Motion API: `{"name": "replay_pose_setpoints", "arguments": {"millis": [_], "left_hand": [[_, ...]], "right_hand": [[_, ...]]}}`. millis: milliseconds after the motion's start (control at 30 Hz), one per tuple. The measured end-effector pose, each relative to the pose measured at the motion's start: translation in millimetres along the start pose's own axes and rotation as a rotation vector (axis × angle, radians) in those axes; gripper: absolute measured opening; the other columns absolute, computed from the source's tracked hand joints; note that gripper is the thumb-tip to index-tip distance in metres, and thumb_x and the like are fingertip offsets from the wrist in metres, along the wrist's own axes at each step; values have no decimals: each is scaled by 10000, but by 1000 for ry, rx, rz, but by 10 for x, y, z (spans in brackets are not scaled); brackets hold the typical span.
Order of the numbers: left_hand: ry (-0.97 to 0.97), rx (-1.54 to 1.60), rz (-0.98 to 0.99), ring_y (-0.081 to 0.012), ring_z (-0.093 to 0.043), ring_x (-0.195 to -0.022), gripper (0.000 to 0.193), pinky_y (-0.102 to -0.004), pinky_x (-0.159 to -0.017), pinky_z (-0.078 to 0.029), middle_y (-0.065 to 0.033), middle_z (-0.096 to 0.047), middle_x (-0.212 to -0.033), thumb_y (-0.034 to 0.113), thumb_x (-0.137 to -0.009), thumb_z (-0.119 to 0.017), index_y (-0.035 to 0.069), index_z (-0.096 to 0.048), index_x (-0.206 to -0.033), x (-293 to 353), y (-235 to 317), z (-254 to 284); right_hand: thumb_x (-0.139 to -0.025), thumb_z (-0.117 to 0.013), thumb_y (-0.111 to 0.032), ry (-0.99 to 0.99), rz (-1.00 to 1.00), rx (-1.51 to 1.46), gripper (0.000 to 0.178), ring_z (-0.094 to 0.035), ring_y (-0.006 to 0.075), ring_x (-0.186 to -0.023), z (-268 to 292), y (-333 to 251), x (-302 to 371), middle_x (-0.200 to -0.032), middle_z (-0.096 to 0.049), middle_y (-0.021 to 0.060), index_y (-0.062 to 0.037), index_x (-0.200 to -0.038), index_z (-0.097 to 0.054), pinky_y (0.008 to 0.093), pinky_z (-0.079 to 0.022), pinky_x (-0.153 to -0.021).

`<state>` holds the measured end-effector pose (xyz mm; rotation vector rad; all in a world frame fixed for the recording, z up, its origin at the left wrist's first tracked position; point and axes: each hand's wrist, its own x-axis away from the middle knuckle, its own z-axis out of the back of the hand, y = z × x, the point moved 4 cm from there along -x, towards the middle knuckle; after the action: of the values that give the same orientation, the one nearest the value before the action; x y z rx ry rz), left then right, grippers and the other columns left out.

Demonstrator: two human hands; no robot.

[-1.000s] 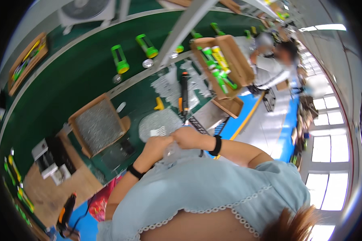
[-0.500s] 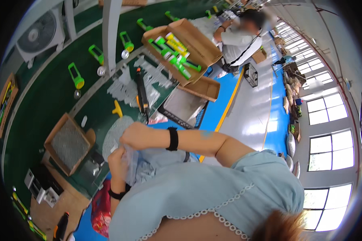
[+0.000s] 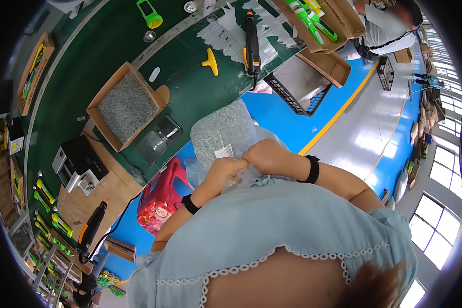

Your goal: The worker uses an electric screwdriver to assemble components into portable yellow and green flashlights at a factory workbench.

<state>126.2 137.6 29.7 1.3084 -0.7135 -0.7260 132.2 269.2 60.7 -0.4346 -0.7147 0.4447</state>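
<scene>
A clear plastic bag point(image 3: 222, 128) full of small silvery pieces, perhaps screws, rests at the green bench edge in front of me. It has a small white label on it. My left hand point(image 3: 225, 173) pinches the bag's loose upper plastic. Right beside it, my right hand point(image 3: 268, 156) is closed in a fist on the same plastic. The two hands nearly touch. To the left stands an open cardboard box point(image 3: 160, 98) holding a mass of similar silvery pieces; they are too small to make out singly.
On the bench point(image 3: 187, 84) are a yellow T-handled tool point(image 3: 210, 62), an electric screwdriver point(image 3: 251, 43) and a clear plastic tray point(image 3: 158, 139). A black device point(image 3: 82, 161) and second screwdriver point(image 3: 92, 226) stand left. A black crate point(image 3: 297, 90) is right; a co-worker point(image 3: 390, 28) sits beyond.
My view has swung, so the bench things appear shifted. The bag of silvery pieces now shows more fully, nearer me. Both hands stay closed on its plastic.
</scene>
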Motion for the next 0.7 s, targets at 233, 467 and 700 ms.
{"name": "replay_pose_setpoints", "arguments": {"millis": [233, 467, 700], "left_hand": [[-113, -186, 116, -264, -467, -568, 116, -334, -529, -367, -120, -479, -625, 39, -651, -556, 33, -455, -707, -311, -666, -529], [-286, 384, 644, -181, -612, -864, 244, -307, -757, -476, -90, -663, -899, 179, -828, -590, -23, -660, -945, -422, -4393, -2077], [-791, -401, 520, -418, -565, -779, 201, -436, -646, -451, -225, -591, -821, 251, -797, -552, 71, -632, -833, -1165, -5730, -2620]], "right_hand": [[-675, -571, -70, 184, -75, -104, 139, -627, 317, -716, -950, 956, -56, -728, -638, 123, -89, -794, -640, 439, -480, -592], [-790, -533, -133, -37, -486, -226, 167, -660, 299, -827, -3602, 2670, -743, -842, -675, 93, -116, -848, -689, 384, -527, -676], [-780, -536, -130, 169, -813, -496, 126, -646, 316, -808, -5061, 3884, -1164, -842, -653, 121, -114, -857, -635, 424, -519, -674]]}}
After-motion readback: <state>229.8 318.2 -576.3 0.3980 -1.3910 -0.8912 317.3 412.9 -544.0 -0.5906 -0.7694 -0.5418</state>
